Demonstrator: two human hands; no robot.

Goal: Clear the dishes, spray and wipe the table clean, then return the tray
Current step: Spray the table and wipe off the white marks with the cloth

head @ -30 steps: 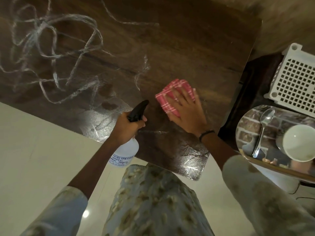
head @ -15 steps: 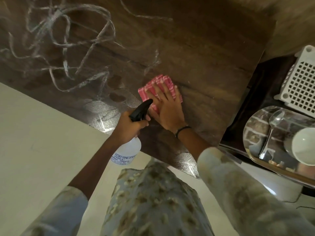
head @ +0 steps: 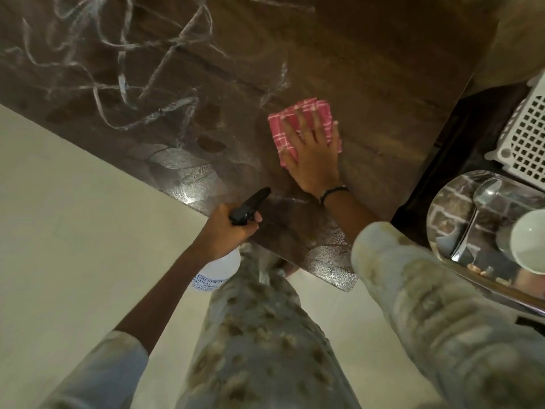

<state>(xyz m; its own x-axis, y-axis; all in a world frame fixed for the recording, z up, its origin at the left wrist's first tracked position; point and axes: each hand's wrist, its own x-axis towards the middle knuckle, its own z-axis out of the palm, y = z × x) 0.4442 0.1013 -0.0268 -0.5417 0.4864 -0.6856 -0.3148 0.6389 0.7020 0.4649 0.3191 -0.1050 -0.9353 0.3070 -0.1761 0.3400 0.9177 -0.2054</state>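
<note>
The right hand [head: 314, 154] is sliding the pink checked cloth [head: 298, 125] back rightward across the wet table [head: 368, 84], away from the spray bottle [head: 219, 265].

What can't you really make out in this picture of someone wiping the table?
Head view only:
- Spray bottle label: partly hidden by the left hand, print too small.
- White bowl and white basket: cut off by the right edge.
- Pink cloth: largely covered by the right hand.
</note>
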